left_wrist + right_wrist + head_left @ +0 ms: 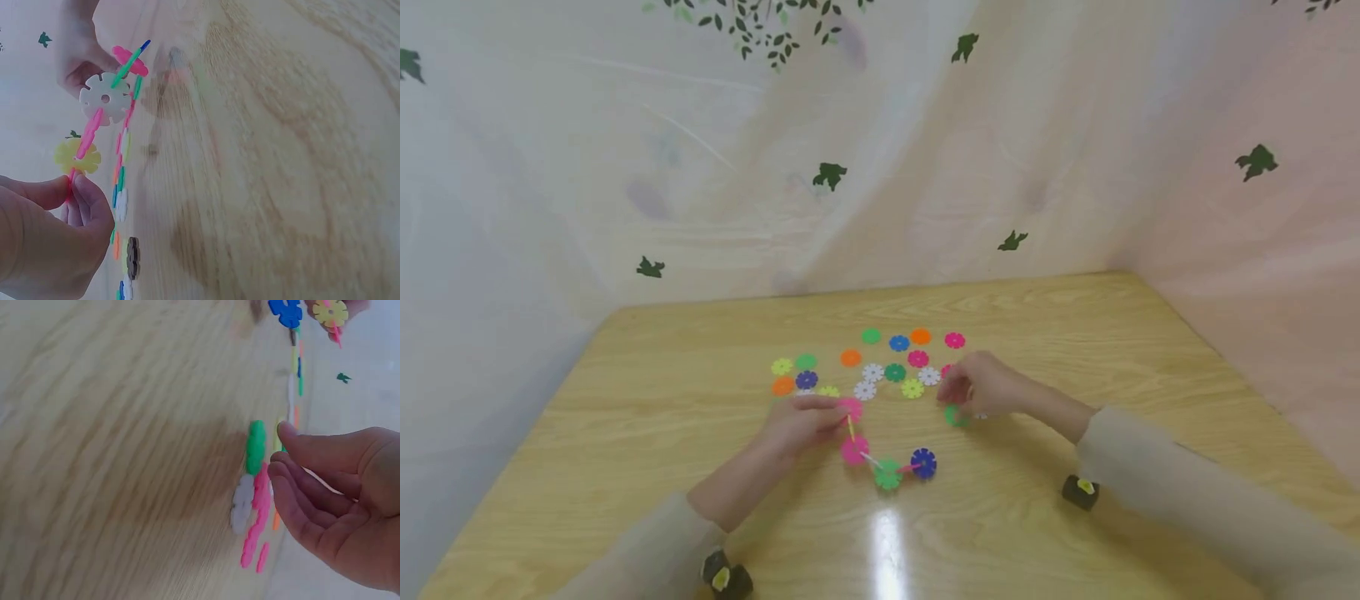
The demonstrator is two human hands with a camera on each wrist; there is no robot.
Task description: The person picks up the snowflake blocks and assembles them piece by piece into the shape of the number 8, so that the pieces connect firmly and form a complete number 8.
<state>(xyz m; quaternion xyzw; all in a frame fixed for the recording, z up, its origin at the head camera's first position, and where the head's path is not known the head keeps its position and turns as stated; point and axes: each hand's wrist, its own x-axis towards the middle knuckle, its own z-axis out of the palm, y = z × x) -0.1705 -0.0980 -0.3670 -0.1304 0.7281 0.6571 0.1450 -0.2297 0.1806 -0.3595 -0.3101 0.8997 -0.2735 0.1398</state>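
My left hand (805, 423) pinches the pink snowflake disc at one end of a chain of interlocked plastic discs. From there the chain runs through a yellow disc (77, 155), another pink disc (854, 451), a white disc (105, 99), a green disc (888, 474) and a pink one seen edge-on, to a dark blue disc (923, 463) at the far end. My right hand (987, 385) hovers over the right side of the loose discs, fingers loosely bent with a gap to the thumb and nothing held. Close by its fingertips lies a loose green disc (255, 447).
Several loose discs lie flat on the wooden table (1037, 333) beyond the hands, among them an orange disc (851, 357) and a yellow disc (912, 388). A pale curtain (722, 167) with leaf shapes hangs behind the table and along its sides.
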